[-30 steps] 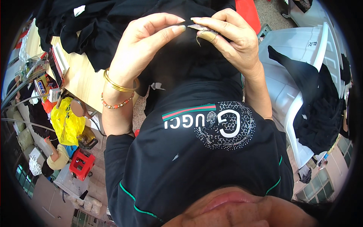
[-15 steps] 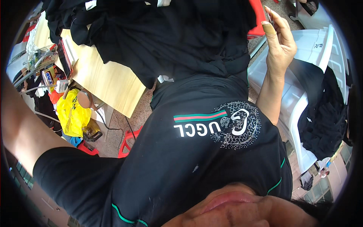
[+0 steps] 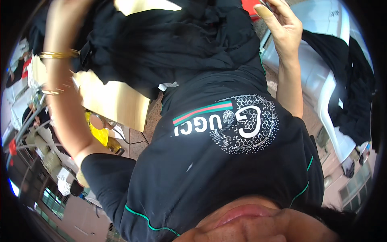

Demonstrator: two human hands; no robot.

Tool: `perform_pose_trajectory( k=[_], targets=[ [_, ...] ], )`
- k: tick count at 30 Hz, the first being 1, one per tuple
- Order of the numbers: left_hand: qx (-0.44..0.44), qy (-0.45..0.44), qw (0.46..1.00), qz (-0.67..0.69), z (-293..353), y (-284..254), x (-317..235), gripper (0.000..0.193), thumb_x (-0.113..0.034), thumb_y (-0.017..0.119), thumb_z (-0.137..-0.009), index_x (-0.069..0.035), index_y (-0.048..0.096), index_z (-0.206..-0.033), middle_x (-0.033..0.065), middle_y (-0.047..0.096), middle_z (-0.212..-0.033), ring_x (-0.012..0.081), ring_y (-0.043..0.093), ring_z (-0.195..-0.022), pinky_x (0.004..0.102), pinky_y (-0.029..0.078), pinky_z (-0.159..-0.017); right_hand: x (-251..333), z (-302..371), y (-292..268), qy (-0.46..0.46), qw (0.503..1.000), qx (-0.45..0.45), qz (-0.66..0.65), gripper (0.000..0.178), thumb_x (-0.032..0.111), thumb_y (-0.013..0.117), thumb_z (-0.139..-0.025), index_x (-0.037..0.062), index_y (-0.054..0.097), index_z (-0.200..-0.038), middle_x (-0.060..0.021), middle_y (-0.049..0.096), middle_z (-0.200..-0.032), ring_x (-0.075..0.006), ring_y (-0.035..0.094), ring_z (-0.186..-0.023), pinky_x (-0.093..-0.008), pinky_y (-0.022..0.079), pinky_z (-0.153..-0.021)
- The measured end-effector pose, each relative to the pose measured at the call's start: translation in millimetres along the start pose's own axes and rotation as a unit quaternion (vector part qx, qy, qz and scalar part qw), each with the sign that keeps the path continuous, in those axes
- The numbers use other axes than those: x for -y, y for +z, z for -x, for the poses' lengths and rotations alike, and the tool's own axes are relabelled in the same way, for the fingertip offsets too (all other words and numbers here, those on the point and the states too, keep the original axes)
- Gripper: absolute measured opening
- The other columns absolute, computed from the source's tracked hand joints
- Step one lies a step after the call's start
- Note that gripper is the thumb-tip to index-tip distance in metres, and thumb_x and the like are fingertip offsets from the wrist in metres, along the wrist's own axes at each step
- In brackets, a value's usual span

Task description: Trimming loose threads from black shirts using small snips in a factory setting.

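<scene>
Up goes the left arm, stretched high along the left side, with the left hand (image 3: pixel 67 18) a blur at the top edge. Its fingers run out of the picture, so whether they are spread or pinching, I cannot tell. A gold bangle (image 3: pixel 58 54) circles the wrist, a smeared bracelet (image 3: pixel 54 92) lower down the forearm.

Over on the right, the elbow is bent and the forearm upright; the right hand (image 3: pixel 285 26) is raised, fingers curled, a yellowish cover (image 3: pixel 264 12) on the thumb. The fingertips are cut by the top edge, and what they may pinch, I cannot tell.

Between the hands lies the black cloth (image 3: pixel 181 46), bunched and folded, spread over the worktop (image 3: pixel 117 97) and up against the person's black shirt (image 3: pixel 242 177). It hides much of the pale wood, and the left arm blocks more. A white scrap (image 3: pixel 168 86) peeks out at its lower edge.

Just behind the right thumb, a red thing (image 3: pixel 249 9); further right, a pale tub (image 3: pixel 340 143) with a dark garment (image 3: pixel 350 101) draped over it. Down left, past the forearm, a yellow bag (image 3: pixel 98 136) near a black cable (image 3: pixel 133 142).
</scene>
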State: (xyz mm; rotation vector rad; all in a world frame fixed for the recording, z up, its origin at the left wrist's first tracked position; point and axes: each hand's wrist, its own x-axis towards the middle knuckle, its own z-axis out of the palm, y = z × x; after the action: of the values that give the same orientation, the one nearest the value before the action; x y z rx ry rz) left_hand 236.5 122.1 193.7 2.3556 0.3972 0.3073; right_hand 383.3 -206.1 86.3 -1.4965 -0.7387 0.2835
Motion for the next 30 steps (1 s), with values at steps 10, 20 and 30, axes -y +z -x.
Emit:
perform_pose_trajectory(
  k=[10, 20, 30],
  targets=[
    [0.237, 0.218, 0.923, -0.212, 107.3, 167.2, -5.2, 0.019, -0.012, 0.069, -0.083, -0.008, 0.067, -0.101, 0.0052, 0.061, -0.088, 0.0236, 0.063, -0.091, 0.0452, 0.035, -0.112, -38.5, 21.1, -11.7, 0.12, 0.992, -0.018, -0.028, 0.029, -0.002, 0.072, -0.085, -0.0035, 0.066, -0.113, -0.0047, 0.067, -0.103, -0.01, 0.063, -0.093, -0.0234, 0.049, -0.085],
    [0.223, 0.123, 0.967, -0.028, 111.8, 136.1, -26.8, 0.01, -0.01, 0.068, -0.086, -0.003, 0.067, -0.093, 0.0094, 0.062, -0.086, 0.0282, 0.063, -0.083, 0.0349, 0.05, -0.078, -161.6, 37.4, -46.9, 0.264, 0.949, 0.03, 0.17, 0.034, 0.024, 0.077, -0.084, 0.0014, 0.07, -0.109, 0.0007, 0.067, -0.093, -0.0076, 0.058, -0.086, -0.0212, 0.044, -0.081],
    [0.254, 0.12, 0.937, 0.208, 103.4, 125.9, -40.9, 0.008, -0.005, 0.071, -0.085, 0.0, 0.068, -0.09, 0.0084, 0.065, -0.088, 0.0212, 0.061, -0.083, 0.03, 0.049, -0.078, -58.7, 7.2, -57.4, 0.169, 0.963, 0.007, -0.209, 0.013, 0.012, 0.061, -0.096, 0.0042, 0.063, -0.105, 0.0013, 0.054, -0.069, -0.0017, 0.037, -0.049, -0.0167, 0.027, -0.046]
  ],
)
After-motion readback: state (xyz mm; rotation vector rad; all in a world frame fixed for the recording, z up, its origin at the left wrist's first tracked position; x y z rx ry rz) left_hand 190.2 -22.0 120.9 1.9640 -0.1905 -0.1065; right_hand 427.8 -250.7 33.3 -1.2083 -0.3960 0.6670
